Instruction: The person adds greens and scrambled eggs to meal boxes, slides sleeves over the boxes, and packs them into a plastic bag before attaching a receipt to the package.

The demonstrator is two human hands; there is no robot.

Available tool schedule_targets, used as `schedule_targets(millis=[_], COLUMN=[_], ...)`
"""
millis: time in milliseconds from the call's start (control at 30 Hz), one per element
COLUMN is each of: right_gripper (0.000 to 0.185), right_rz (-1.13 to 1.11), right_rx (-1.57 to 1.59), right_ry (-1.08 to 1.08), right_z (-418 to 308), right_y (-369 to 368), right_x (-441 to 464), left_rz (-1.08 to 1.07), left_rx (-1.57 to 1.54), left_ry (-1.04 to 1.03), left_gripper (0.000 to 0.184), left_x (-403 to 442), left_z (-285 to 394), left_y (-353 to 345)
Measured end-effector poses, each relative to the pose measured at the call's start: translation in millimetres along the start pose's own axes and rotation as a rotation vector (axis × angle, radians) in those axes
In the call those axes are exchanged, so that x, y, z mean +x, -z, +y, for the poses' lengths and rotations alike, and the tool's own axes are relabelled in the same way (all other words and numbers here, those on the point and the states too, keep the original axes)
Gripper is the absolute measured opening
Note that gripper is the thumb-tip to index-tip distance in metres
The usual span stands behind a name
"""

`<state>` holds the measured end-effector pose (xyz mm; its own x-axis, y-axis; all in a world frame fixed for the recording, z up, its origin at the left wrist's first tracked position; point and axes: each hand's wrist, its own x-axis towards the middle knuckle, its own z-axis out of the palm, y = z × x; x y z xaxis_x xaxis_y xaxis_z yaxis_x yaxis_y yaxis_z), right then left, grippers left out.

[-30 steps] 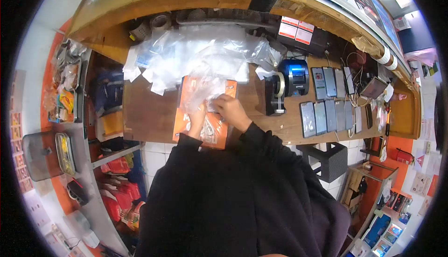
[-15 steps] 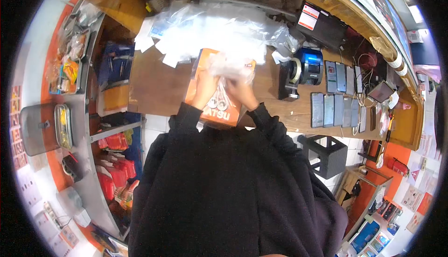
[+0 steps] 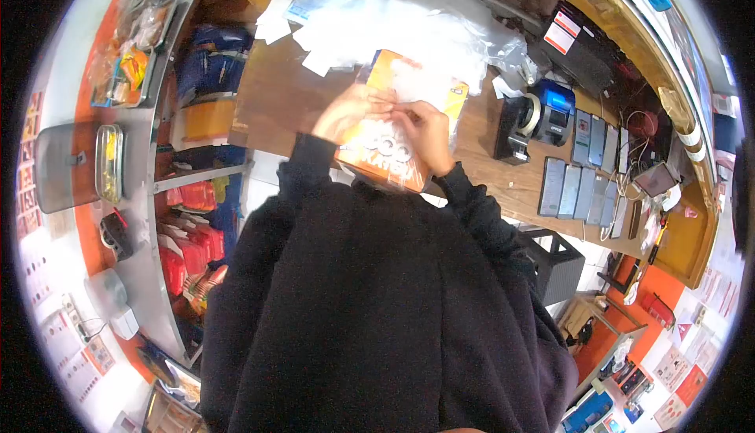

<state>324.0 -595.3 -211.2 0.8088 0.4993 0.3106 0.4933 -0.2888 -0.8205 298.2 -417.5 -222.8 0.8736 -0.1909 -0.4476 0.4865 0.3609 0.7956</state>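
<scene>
An orange box [image 3: 385, 167] with white lettering lies tilted on the wooden desk [image 3: 275, 110] in front of me. My left hand [image 3: 356, 110] is over the box's left part, its fingers pinched on a clear plastic wrapping [image 3: 413, 83] at the middle. My right hand [image 3: 427, 130] meets it from the right, thumb and fingertips pressed together on the same plastic. The fingertips of both hands nearly touch. Glare washes out the plastic's upper part, so its edges are hard to make out.
Behind the box is a bright heap of clear bags [image 3: 377, 20]. To the right stand a tape dispenser [image 3: 517, 128], a blue and black printer [image 3: 555, 110] and several phones [image 3: 568, 189] with cables. A black stool [image 3: 553, 264] is below the desk; shelves [image 3: 157, 189] are at left.
The view has swung, so the desk appears turned and higher. Both hands have come closer together at the plastic, and more of the box's lower lettering shows between them.
</scene>
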Motion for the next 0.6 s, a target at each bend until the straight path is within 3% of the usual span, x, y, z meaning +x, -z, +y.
schedule_targets(millis=[67,167,600], right_gripper=[0.007,0.009,0.011], right_rz=[0.047,-0.048,-0.09], right_rx=[0.099,0.148,0.126], right_ry=[-0.22,-0.369,-0.362], right_z=[-6,-6,8], right_y=[-4,1,-5], right_x=[0,1,0], left_rz=[0.162,0.245,0.271], left_rx=[-0.101,-0.108,0.094], left_ry=[-0.039,-0.185,-0.199], left_gripper=[0.024,0.021,0.019], left_x=[-9,-11,-13], left_z=[-12,-32,-29], left_y=[-12,-19,-18])
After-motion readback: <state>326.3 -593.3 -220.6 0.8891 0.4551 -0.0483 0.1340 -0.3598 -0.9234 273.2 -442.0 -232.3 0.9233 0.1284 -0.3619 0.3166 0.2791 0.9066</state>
